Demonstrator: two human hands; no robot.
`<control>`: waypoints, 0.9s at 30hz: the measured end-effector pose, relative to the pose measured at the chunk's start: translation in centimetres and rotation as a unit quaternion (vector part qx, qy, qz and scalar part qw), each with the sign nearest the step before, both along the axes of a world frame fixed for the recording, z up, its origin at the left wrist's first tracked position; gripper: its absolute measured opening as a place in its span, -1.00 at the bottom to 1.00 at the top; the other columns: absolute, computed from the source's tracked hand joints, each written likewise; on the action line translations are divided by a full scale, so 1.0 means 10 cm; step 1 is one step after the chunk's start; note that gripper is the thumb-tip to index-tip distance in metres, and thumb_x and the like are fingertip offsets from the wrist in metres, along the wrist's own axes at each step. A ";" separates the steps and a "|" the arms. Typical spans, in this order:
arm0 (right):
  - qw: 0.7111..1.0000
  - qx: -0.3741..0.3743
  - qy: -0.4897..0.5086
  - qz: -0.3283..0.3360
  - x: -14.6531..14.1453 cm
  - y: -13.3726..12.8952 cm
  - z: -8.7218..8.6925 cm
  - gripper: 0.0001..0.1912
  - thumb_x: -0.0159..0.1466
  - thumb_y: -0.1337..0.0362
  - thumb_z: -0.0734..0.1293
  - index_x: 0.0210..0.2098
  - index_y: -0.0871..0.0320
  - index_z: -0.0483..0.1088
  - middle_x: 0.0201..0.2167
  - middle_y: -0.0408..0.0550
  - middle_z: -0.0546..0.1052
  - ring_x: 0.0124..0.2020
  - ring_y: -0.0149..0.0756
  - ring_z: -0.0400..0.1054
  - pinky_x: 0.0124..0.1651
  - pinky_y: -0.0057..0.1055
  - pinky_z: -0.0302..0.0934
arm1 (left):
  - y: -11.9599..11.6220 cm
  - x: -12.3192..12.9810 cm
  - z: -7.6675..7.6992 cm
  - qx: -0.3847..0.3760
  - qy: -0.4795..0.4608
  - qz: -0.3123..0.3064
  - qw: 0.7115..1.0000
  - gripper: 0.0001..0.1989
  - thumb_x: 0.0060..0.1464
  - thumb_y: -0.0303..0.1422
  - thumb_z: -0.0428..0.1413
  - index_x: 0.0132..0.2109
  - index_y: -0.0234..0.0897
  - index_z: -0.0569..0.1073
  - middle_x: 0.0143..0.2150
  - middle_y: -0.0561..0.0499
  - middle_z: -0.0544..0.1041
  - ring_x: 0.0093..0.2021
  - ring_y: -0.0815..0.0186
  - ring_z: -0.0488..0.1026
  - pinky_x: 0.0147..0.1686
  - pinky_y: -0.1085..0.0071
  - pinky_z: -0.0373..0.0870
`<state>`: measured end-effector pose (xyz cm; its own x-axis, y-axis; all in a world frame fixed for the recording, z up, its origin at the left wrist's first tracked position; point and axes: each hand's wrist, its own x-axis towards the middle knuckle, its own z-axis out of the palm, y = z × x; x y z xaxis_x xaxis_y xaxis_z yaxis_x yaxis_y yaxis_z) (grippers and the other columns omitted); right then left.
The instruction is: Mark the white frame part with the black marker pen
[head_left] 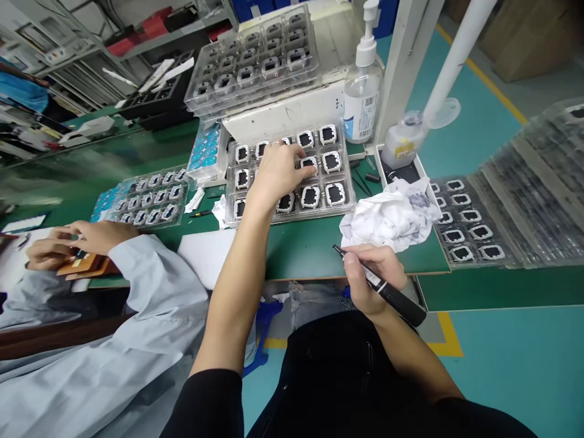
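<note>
My left hand reaches over a clear plastic tray of small white-rimmed frames with dark centres. Its thumb and index finger close on the sides of one white-rimmed frame, which sits in its pocket; the other fingers cover neighbouring pockets. In my right hand, near the front edge of the bench, is a black marker pen. The pen is uncapped, with its dark tip pointing up and left, apart from the tray. Just beyond this hand lies a crumpled, ink-stained white cloth.
A pump bottle and an open small bottle stand behind the cloth. Stacked trays rise at the back; more trays are at right. On the left, a co-worker's hands handle orange pieces beside another tray.
</note>
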<state>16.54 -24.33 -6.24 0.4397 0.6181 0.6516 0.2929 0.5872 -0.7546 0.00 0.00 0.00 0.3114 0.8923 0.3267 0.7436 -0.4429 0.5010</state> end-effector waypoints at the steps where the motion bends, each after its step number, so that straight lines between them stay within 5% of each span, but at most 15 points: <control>1: 1.000 0.006 0.003 -0.001 0.00 0.01 0.00 -0.90 0.43 0.33 0.48 -0.20 0.02 0.49 -0.39 -0.12 0.74 -0.44 -0.25 0.68 -0.38 -0.37 0.57 | 0.06 0.00 -0.03 0.001 -0.030 -0.011 0.999 -0.66 -0.08 -0.38 0.58 -0.20 -0.19 0.63 -0.16 -0.14 0.54 0.13 -0.20 0.50 0.35 -0.30 0.40; 4: 1.000 0.015 0.010 0.001 -0.01 0.02 0.00 -0.89 0.42 0.34 0.48 -0.22 0.02 0.49 -0.40 -0.14 0.73 -0.46 -0.26 0.67 -0.40 -0.39 0.55 | 0.10 0.02 -0.08 0.016 -0.127 -0.037 0.991 -0.52 -0.26 -0.58 0.59 -0.29 -0.17 0.52 -0.17 -0.09 0.53 0.16 -0.16 0.52 0.29 -0.21 0.49; 9: 0.999 0.012 0.016 0.027 -0.01 0.01 -0.03 -0.88 0.41 0.37 0.48 -0.20 0.02 0.50 -0.39 -0.15 0.72 -0.45 -0.26 0.67 -0.41 -0.39 0.52 | -0.26 0.13 0.01 -0.073 -0.267 -0.118 0.954 -0.54 -0.01 -0.50 0.54 -0.36 -0.14 0.37 -0.19 -0.08 0.65 0.03 0.00 0.71 0.06 0.02 0.66; 16: 0.999 0.020 0.038 0.028 -0.01 -0.01 -0.08 -0.87 0.43 0.36 0.49 -0.09 0.02 0.51 -0.35 -0.15 0.71 -0.44 -0.29 0.62 -0.32 -0.33 0.55 | -1.11 0.01 -0.04 -0.129 -0.409 -0.036 0.903 -0.50 0.12 0.00 0.59 -0.01 -0.08 0.56 -0.20 0.00 0.72 -0.35 0.22 0.71 -0.42 0.33 0.62; 22: 0.998 -0.026 0.042 0.046 0.01 -0.05 -0.05 -0.78 0.42 0.31 0.54 0.00 -0.01 0.53 -0.29 -0.14 0.75 -0.44 -0.27 0.62 -0.36 -0.28 0.56 | -1.79 0.00 -0.30 -0.220 -0.470 -0.016 0.855 -0.63 0.25 -0.09 0.54 -0.03 -0.20 0.65 -0.28 0.00 0.75 -0.45 0.32 0.66 -0.49 0.45 0.59; 27: 0.998 -0.012 0.000 0.064 0.02 0.00 0.05 -0.72 0.34 0.39 0.56 0.00 0.00 0.59 -0.27 -0.08 0.74 -0.31 -0.13 0.73 -0.32 -0.22 0.67 | -2.03 0.10 -0.35 -0.270 -0.472 -0.017 0.839 -0.73 0.30 -0.14 0.50 -0.05 -0.21 0.74 -0.28 -0.01 0.75 -0.37 0.27 0.72 -0.44 0.43 0.65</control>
